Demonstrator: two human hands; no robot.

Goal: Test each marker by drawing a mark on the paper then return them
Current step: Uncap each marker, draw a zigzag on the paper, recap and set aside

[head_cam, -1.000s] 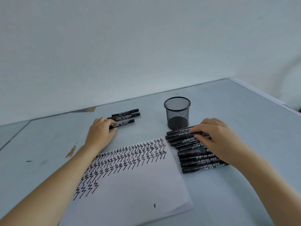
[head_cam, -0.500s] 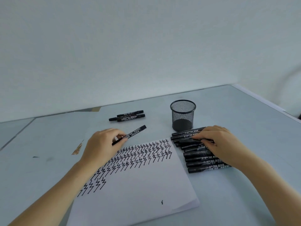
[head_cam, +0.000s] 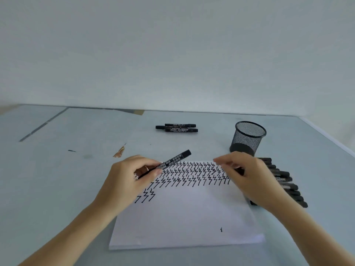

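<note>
Black marker (head_cam: pixel 169 163) is held in the left hand (head_cam: pixel 126 181), the grip pinching its lower part, the capped end pointing up and right above the paper (head_cam: pixel 184 215) full of zigzag marks. Right hand (head_cam: pixel 247 179) hovers over the paper's right edge with relaxed fingers, grasping nothing. Beside it lies a row of markers (head_cam: pixel 284 183) on the pale surface (head_cam: pixel 57 179); two markers (head_cam: pixel 176 128) and a mesh pen holder (head_cam: pixel 247 138) are farther back.

The right hand (head_cam: pixel 247 179) is motion-blurred and hides part of the marker row (head_cam: pixel 284 181); marker labels are too small to read.
</note>
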